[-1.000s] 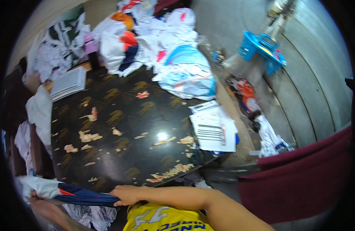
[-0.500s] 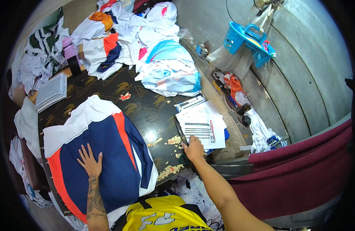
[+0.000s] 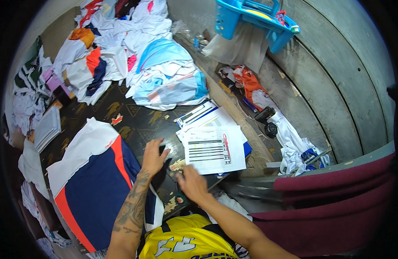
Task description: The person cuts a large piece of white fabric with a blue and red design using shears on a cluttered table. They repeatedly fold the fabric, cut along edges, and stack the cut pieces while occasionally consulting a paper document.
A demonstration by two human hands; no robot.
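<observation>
Dark patterned table (image 3: 134, 116), cluttered. Left hand (image 3: 153, 156) flat, fingers spread, at jersey's (image 3: 93, 185) right edge. Right hand (image 3: 191, 183) nearer paper stack (image 3: 214, 149); grip indeterminate.

- One head-worn fisheye view looks steeply down from close above the dark table (image 3: 134, 123), its near edge at the wearer's chest.
- Both forearms enter from the lower edge.
- Straight lines bend toward the rim; black corners frame everything.

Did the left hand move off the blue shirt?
Yes. The left hand slid right, off the blue shirt, onto the dark table toward the papers.
</observation>
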